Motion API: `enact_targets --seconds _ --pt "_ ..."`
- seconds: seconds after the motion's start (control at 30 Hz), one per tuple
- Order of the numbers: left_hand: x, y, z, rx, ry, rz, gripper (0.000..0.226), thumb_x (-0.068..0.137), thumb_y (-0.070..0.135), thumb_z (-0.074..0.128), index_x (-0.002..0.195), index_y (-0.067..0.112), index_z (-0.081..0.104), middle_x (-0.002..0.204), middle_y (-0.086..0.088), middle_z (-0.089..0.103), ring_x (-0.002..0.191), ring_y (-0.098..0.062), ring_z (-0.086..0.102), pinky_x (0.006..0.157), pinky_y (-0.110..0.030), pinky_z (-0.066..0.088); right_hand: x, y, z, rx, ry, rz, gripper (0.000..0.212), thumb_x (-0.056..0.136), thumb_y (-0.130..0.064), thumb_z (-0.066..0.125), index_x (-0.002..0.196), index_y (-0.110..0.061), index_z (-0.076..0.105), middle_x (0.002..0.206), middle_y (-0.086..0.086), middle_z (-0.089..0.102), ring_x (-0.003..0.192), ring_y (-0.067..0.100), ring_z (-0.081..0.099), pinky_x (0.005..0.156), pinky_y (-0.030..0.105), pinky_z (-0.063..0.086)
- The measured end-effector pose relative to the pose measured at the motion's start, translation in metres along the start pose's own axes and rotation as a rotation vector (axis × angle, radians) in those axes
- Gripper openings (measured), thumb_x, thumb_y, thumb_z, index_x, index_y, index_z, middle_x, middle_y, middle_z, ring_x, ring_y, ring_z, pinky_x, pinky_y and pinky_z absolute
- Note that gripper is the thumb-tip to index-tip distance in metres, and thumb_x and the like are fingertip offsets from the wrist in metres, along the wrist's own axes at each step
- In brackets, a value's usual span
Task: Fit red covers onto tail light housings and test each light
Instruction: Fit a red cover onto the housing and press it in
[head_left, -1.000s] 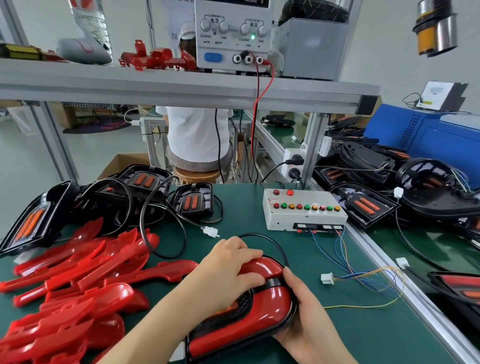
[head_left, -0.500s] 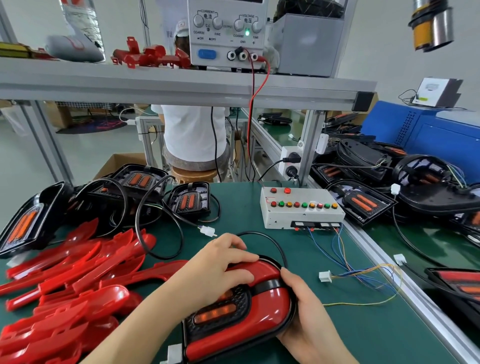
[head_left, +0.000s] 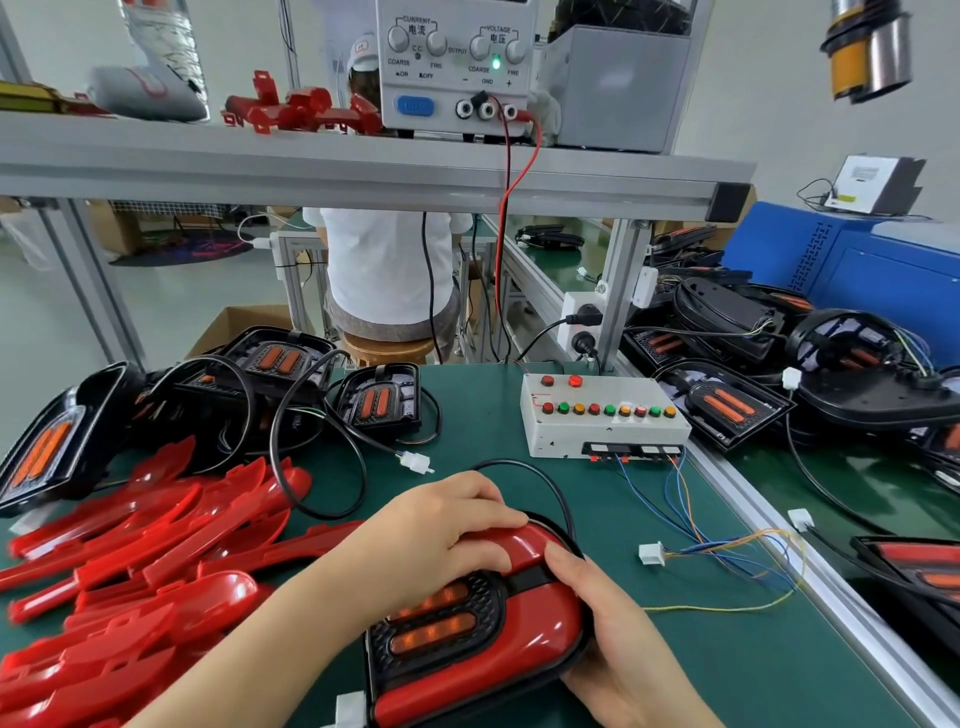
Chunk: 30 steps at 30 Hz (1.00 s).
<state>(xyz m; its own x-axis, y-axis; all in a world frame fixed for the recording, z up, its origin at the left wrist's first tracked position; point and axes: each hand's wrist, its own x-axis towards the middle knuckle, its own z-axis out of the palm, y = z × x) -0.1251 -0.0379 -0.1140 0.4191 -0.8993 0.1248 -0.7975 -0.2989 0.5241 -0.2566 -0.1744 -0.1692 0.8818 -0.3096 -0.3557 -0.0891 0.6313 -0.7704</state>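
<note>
- Pressing the cover, the left hand lies flat on its far end.
- Right hand grips the housing's right edge; long axis runs near-left to far-right.
- Loose covers left of both hands.
- Tester beyond.

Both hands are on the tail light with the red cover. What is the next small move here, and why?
Probably press the far end of the red cover down until it seats. The left hand already lies flat on that end, the right hand steadies the rim of the housing, and the white test connector lies loose on the mat, not yet plugged in.
</note>
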Motion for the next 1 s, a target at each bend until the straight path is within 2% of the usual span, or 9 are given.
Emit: enact_targets --seconds 0.13,0.23,0.33,0.4,0.5,0.73,0.9,0.97,1.0 --pt "0.001 -0.001 -0.001 0.028 -0.031 0.023 0.041 0.089 0.045 0.061 0.129 0.042 0.055 0.127 0.025 0.052 0.115 0.007 0.047 0.101 -0.013 0.034 -0.003 0.002 0.002 0.012 0.046 0.028 0.061 0.066 -0.028 0.074 0.122 -0.006 0.064 0.118 0.027 0.065 0.096 0.039 0.067 0.079 0.045 0.056" --pt "0.003 -0.007 -0.005 0.088 -0.111 -0.128 0.058 0.080 0.067 0.056 0.132 0.048 0.038 0.124 0.017 0.056 0.115 -0.005 0.052 0.095 -0.021 0.040 -0.004 0.002 0.004 0.011 0.065 0.027 0.061 0.065 -0.029 0.074 0.121 -0.005 0.064 0.116 0.026 0.067 0.097 0.040 0.067 0.085 0.047 0.054" --pt "0.006 -0.014 -0.009 0.111 -0.219 -0.275 0.063 0.073 0.086 0.035 0.111 0.040 0.054 0.105 0.014 0.061 0.102 -0.010 0.057 0.087 -0.027 0.044 -0.005 0.000 0.005 0.005 0.073 0.025 0.060 0.066 -0.028 0.073 0.121 -0.005 0.064 0.116 0.025 0.067 0.098 0.040 0.067 0.086 0.047 0.054" --pt "0.006 -0.014 -0.008 0.022 -0.225 -0.269 0.064 0.073 0.085 0.019 0.086 0.035 0.057 0.092 0.014 0.061 0.094 -0.009 0.058 0.087 -0.027 0.044 -0.005 -0.001 0.005 -0.004 0.071 0.029 0.060 0.067 -0.028 0.073 0.122 -0.007 0.064 0.116 0.024 0.068 0.104 0.041 0.066 0.089 0.047 0.052" --pt "0.007 -0.014 -0.005 0.021 -0.183 -0.259 0.060 0.076 0.078 0.012 0.071 0.033 0.052 0.079 0.011 0.059 0.079 -0.004 0.055 0.076 -0.024 0.040 -0.005 -0.001 0.005 -0.015 0.073 0.033 0.060 0.068 -0.029 0.072 0.123 -0.007 0.063 0.118 0.024 0.067 0.113 0.044 0.061 0.099 0.052 0.048" --pt "0.009 -0.011 -0.002 0.243 -0.147 -0.164 0.049 0.095 0.062 0.018 0.061 0.037 0.042 0.063 0.014 0.044 0.067 -0.008 0.042 0.070 -0.027 0.031 -0.007 -0.001 0.006 0.006 0.090 0.037 0.063 0.069 -0.030 0.070 0.126 -0.005 0.060 0.123 0.026 0.064 0.113 0.044 0.060 0.097 0.051 0.047" --pt "0.010 -0.013 0.001 0.330 -0.125 -0.129 0.063 0.080 0.074 0.006 0.083 0.029 0.050 0.070 0.008 0.050 0.074 -0.013 0.047 0.070 -0.030 0.035 -0.006 -0.003 0.006 -0.006 0.079 0.042 0.062 0.068 -0.032 0.073 0.123 -0.005 0.064 0.117 0.025 0.067 0.114 0.045 0.060 0.101 0.055 0.046" --pt "0.008 -0.014 0.002 0.313 -0.117 -0.086 0.067 0.080 0.074 0.008 0.117 0.038 0.052 0.094 0.010 0.061 0.092 -0.013 0.054 0.081 -0.030 0.041 -0.005 -0.003 0.006 -0.002 0.081 0.035 0.060 0.069 -0.033 0.072 0.121 -0.005 0.065 0.114 0.024 0.068 0.108 0.043 0.064 0.096 0.052 0.050" --pt "0.006 -0.014 0.002 0.310 -0.117 -0.059 0.065 0.084 0.071 0.012 0.134 0.042 0.042 0.113 0.014 0.059 0.106 -0.010 0.053 0.090 -0.027 0.041 -0.005 -0.004 0.006 0.004 0.079 0.031 0.057 0.071 -0.034 0.071 0.120 -0.005 0.066 0.113 0.024 0.069 0.104 0.042 0.066 0.092 0.050 0.052"
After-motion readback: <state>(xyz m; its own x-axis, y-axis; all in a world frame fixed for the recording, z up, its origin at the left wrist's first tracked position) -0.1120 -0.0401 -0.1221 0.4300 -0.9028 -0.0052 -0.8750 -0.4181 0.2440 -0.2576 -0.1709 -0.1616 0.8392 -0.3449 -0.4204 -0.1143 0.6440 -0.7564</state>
